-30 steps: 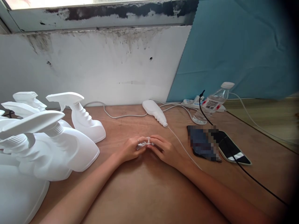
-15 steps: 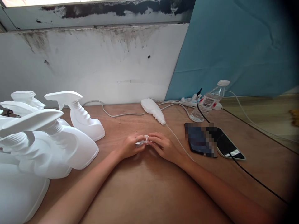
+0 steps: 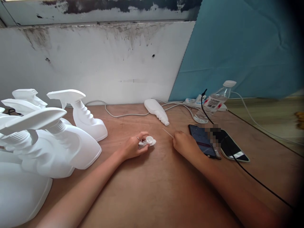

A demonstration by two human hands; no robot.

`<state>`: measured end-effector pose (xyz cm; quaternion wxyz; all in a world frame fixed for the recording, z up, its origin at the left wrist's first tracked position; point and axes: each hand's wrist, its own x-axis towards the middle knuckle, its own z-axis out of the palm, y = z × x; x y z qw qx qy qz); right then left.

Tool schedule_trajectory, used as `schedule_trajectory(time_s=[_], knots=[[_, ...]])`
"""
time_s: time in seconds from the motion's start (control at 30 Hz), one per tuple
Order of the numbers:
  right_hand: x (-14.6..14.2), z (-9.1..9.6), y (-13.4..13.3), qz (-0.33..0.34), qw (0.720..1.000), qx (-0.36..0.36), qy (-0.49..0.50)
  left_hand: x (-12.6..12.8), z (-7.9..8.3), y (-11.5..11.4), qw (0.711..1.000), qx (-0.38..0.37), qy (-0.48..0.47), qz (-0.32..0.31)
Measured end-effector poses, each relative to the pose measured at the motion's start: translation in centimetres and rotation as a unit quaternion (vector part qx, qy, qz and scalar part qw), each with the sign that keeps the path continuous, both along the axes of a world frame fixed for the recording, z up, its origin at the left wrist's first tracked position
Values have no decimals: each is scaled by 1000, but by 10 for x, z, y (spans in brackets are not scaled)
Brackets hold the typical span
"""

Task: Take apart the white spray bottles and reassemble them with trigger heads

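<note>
My left hand (image 3: 131, 148) is closed around a white spray trigger head (image 3: 149, 141), its round cap opening facing up toward me. To the right, my right hand (image 3: 186, 144) pinches a thin white dip tube (image 3: 167, 132) that sticks out toward the upper left, apart from the trigger head. The tube's other end is hidden by the hand. Behind both hands, a white bottle (image 3: 156, 110) without a spray head lies on its side, its threadlike neck pointing toward me.
Several white spray bottles (image 3: 89, 126) with trigger heads stand on the left of the wooden table (image 3: 133, 190). On the right are two phones (image 3: 201, 139), a black cable (image 3: 261, 182) and a tilted clear water bottle (image 3: 215, 101). A grey cord (image 3: 125, 116) runs along the wall.
My right hand has left the trigger head and moved right, picking up the dip tube that lay on the table. My left hand still holds the trigger head.
</note>
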<state>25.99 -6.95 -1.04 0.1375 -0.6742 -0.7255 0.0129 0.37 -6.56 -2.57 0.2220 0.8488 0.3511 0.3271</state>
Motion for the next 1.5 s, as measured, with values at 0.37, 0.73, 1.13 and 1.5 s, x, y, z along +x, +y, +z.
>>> schedule_trajectory(time_s=[0.37,0.73,1.13,1.5], knots=[[-30,44,-18,143,790,153,576,-2,0,2,1000,-16,2,-19],[-32,42,-23,152,791,226,548,-3,-1,2,1000,-13,-3,-27],[-33,41,-25,168,797,207,542,-2,0,2,999,-22,6,-26],[-34,41,-27,183,790,221,541,-2,1,2,999,-15,-3,-30]])
